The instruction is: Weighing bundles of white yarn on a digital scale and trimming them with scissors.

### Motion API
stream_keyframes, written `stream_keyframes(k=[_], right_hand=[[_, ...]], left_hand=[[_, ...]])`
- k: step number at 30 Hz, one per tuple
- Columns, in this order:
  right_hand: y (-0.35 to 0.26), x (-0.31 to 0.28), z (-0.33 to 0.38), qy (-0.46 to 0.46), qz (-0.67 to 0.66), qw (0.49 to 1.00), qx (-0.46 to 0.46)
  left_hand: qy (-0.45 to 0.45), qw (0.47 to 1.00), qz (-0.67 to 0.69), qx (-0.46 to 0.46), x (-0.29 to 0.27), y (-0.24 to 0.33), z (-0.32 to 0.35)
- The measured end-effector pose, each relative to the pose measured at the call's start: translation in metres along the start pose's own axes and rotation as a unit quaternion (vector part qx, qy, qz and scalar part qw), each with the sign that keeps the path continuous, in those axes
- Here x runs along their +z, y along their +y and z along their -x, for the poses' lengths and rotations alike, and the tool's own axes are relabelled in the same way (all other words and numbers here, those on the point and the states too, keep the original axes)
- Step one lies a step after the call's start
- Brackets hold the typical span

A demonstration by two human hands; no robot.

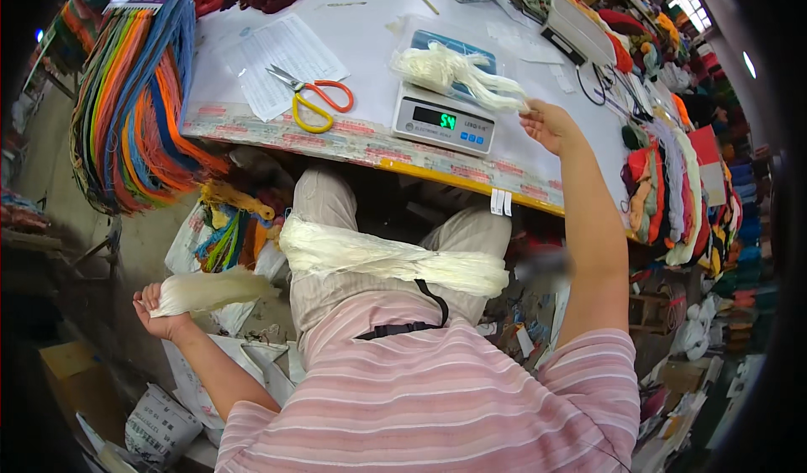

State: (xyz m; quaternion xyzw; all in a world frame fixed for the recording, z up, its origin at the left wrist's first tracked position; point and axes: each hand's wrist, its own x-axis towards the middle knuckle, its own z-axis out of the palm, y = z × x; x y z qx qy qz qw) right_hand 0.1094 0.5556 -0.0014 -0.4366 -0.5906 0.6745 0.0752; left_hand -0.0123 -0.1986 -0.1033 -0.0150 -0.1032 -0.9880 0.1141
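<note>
My right hand [548, 127] is closed on the loose end of a cream yarn hank [454, 71], at the right edge of a digital scale [443, 120] with a lit green display. Most of that hank rests on the scale's blue pan. Off to the left, below table height, my left hand [161, 309] grips a second cream hank [214, 290], whose strands hang out to the right. Across my thighs lies a larger cream yarn bundle [391, 259]. Scissors [311, 99] with one yellow and one red handle lie open on the table, left of the scale.
A printed sheet [286, 61] lies on the white table [370, 44]. Multicoloured yarn [126, 95] hangs over the table's left side from a card. More coloured skeins [664, 179] crowd the right edge. Cardboard boxes [84, 381] and a printed white sack [160, 423] stand low at left.
</note>
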Motion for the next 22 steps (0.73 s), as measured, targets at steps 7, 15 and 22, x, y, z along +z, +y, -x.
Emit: stream_keyframes(k=[7, 15, 22], right_hand=[[0.031, -0.011, 0.005, 0.018, -0.128, 0.991, -0.048], [0.031, 0.007, -0.003, 0.004, -0.14, 0.99, -0.024], [0.032, 0.009, -0.008, -0.001, -0.138, 0.99, -0.021]], left_hand=[[-0.034, 0.998, -0.04, -0.029, 0.035, -0.008, -0.001], [-0.071, 0.982, -0.161, -0.074, 0.078, -0.024, 0.014], [-0.058, 0.97, -0.209, -0.107, 0.111, -0.043, 0.021]])
